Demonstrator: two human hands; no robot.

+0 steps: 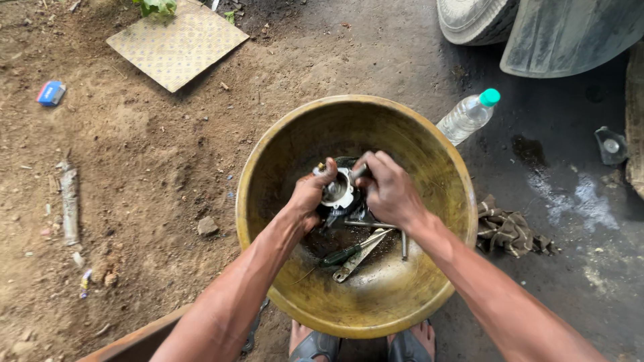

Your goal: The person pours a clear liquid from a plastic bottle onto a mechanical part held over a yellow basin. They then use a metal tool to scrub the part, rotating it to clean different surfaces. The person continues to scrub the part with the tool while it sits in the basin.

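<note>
A big yellow metal basin (268,154) stands on the dirt ground. Inside it my left hand (310,194) grips a round grey-and-black metal engine part (342,191) from the left. My right hand (389,190) closes on the same part from the right, with a thin metal piece showing between its fingers. Under my hands, on the oily bottom of the basin, lie a screwdriver with a green-black handle (343,255), a flat spanner (359,256) and a thin metal rod (404,245).
A clear plastic bottle with a green cap (468,116) lies right behind the basin. A dirty rag (510,231) sits at the basin's right. A tyre (473,19) and a grey fender (570,33) are top right, a patterned tile (178,43) top left. My sandalled feet (362,345) are below.
</note>
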